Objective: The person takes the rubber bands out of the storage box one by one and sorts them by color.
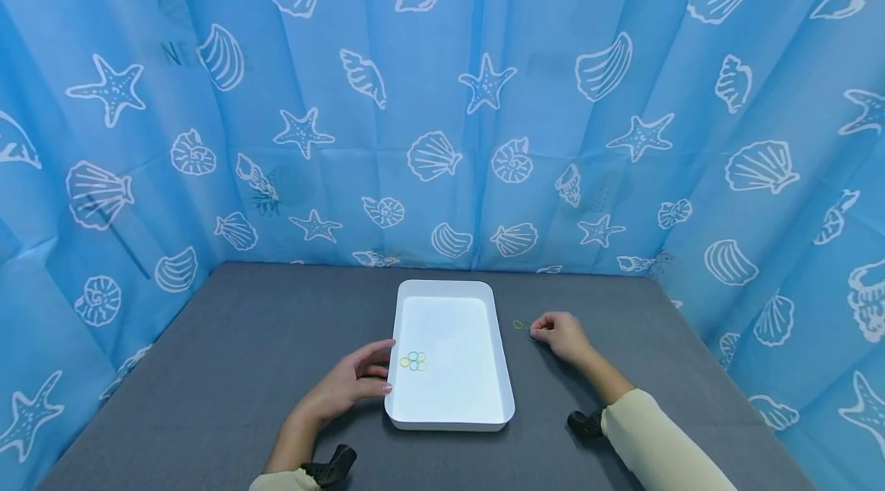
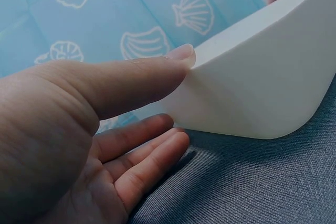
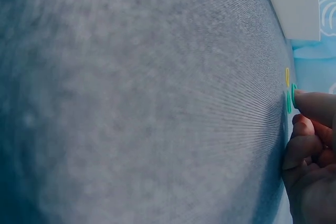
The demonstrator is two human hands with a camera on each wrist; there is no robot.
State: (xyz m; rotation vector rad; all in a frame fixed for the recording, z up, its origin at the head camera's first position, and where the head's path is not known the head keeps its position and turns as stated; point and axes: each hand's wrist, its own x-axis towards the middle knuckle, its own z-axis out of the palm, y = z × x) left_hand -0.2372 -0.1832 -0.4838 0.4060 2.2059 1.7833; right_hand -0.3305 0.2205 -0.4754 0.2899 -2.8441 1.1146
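Observation:
A white rectangular tray [image 1: 452, 419] lies on the grey cloth. Inside, near its left wall, several small yellow, green and teal rubber bands [image 1: 413, 361] sit in a cluster. My left hand [image 1: 346, 389] touches the tray's left side. In the left wrist view the thumb [image 2: 144, 80] rests against the rim and the other fingers extend loosely below. Right of the tray, my right hand [image 1: 563, 333] is low over the cloth, pinching a green rubber band [image 3: 294, 92] at its fingertips. Beside it on the cloth are another green rubber band [image 3: 289, 103] and a yellow rubber band [image 1: 518, 325].
Grey cloth [image 1: 276, 322] covers the table. A blue curtain [image 1: 442, 91] with white shells and starfish hangs behind and at both sides. Black wrist straps [image 1: 586, 425] show at both sleeves.

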